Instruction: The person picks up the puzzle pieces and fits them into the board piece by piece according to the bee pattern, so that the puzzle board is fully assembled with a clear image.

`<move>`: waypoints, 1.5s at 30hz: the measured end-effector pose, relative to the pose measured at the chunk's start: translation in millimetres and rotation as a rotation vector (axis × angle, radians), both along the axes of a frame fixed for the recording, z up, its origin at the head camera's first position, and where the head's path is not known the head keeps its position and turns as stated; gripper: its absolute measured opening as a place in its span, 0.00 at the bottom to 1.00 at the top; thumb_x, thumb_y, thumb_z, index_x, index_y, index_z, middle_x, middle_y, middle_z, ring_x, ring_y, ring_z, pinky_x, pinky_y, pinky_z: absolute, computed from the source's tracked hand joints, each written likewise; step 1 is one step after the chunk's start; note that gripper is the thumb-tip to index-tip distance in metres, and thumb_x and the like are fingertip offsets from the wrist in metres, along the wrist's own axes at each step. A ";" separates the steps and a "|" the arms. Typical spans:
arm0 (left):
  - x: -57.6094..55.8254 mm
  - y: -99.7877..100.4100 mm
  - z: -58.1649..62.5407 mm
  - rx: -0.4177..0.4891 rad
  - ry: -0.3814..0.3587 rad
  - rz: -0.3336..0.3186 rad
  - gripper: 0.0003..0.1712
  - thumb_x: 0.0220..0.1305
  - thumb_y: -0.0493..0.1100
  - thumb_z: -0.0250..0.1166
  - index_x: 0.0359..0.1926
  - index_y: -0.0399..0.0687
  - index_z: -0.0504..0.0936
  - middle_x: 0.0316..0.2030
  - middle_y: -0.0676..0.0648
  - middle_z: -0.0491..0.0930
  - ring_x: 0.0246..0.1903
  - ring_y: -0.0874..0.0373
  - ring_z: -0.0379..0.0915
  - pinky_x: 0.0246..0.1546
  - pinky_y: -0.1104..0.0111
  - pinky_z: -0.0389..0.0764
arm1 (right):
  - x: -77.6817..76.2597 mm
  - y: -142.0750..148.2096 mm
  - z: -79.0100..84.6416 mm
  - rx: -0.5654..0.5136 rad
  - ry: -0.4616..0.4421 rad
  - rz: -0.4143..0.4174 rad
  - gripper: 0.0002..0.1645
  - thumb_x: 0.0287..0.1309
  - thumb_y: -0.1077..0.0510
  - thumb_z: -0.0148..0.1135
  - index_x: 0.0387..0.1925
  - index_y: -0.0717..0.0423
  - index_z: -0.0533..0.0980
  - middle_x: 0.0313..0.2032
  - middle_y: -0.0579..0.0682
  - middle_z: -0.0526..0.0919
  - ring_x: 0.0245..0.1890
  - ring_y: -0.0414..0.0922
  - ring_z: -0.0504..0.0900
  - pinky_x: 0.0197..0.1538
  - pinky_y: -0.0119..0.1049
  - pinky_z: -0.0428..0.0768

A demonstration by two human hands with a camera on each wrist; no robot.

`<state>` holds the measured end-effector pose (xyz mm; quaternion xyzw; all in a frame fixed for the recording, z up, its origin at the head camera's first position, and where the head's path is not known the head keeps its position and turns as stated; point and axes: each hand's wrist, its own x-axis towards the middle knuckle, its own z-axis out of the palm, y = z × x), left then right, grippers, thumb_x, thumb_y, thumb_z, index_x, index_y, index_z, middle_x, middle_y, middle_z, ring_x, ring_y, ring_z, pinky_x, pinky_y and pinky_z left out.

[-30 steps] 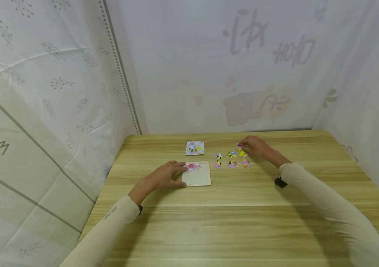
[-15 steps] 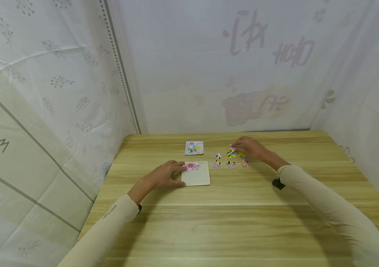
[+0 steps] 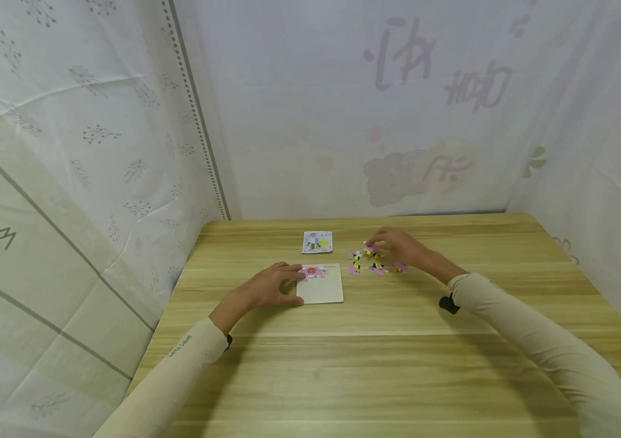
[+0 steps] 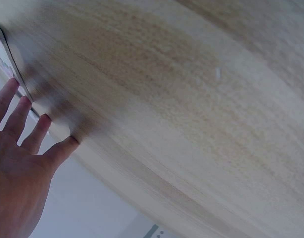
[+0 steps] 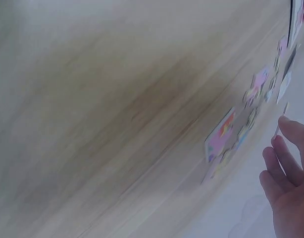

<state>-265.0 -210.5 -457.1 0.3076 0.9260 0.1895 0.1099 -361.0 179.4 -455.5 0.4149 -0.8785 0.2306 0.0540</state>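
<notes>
My right hand (image 3: 400, 248) pinches a pink jigsaw puzzle piece (image 3: 368, 246) between thumb and fingertips, over the far loose pieces. Seen edge-on in the right wrist view, the held piece (image 5: 285, 107) looks like a thin sliver. A pale square puzzle board (image 3: 323, 293) lies to the left, with joined pink pieces (image 3: 312, 272) along its far left part. Fingers spread, my left hand (image 3: 269, 287) rests at the board's left edge; the left wrist view shows the fingers of this hand (image 4: 18, 163) fairly straight. Loose bee-patterned pieces (image 3: 379, 269) lie right of the board, some partly hidden by my right hand.
Behind the board lies a square picture card (image 3: 317, 242) with a bee on it. The wooden table (image 3: 376, 371) ends at a printed curtain (image 3: 299, 121) at the back, with more curtain on both sides.
My right hand has moved left with the pinched puzzle piece, from the far right of the loose pieces toward the board. The left hand has stayed at the board's edge.
</notes>
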 end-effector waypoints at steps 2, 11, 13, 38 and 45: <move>0.0 0.1 0.6 0.003 -0.002 0.001 0.41 0.65 0.62 0.72 0.73 0.49 0.75 0.77 0.45 0.64 0.77 0.40 0.55 0.74 0.44 0.61 | 1.9 -4.0 0.6 0.001 0.014 0.018 0.13 0.64 0.67 0.70 0.50 0.63 0.86 0.48 0.59 0.86 0.49 0.57 0.84 0.50 0.53 0.84; -0.1 0.6 0.8 0.003 -0.001 -0.001 0.42 0.65 0.63 0.72 0.73 0.48 0.75 0.77 0.45 0.64 0.76 0.40 0.56 0.73 0.43 0.62 | 8.0 -18.6 -0.8 0.001 0.045 0.050 0.14 0.65 0.63 0.71 0.52 0.61 0.86 0.48 0.56 0.85 0.49 0.55 0.83 0.49 0.50 0.84; 0.0 1.0 1.3 0.002 -0.006 -0.001 0.42 0.65 0.62 0.72 0.73 0.48 0.75 0.77 0.45 0.64 0.76 0.39 0.55 0.73 0.43 0.61 | 9.3 -21.9 -1.5 -0.022 0.046 0.064 0.13 0.65 0.64 0.71 0.51 0.62 0.86 0.47 0.57 0.85 0.48 0.56 0.83 0.48 0.51 0.84; -1.9 0.7 -0.5 0.004 0.006 -0.010 0.42 0.65 0.62 0.72 0.73 0.49 0.74 0.77 0.45 0.64 0.76 0.39 0.55 0.74 0.44 0.61 | 25.0 -68.3 -8.1 0.018 -0.067 0.098 0.11 0.68 0.61 0.69 0.50 0.56 0.87 0.49 0.52 0.85 0.50 0.49 0.83 0.52 0.45 0.84; -1.3 1.1 0.3 0.004 -0.002 0.003 0.42 0.65 0.63 0.72 0.73 0.50 0.75 0.77 0.46 0.64 0.77 0.40 0.55 0.74 0.44 0.61 | 26.2 -74.3 -12.6 0.021 -0.056 0.119 0.10 0.69 0.60 0.68 0.49 0.54 0.87 0.49 0.51 0.85 0.50 0.48 0.83 0.52 0.43 0.84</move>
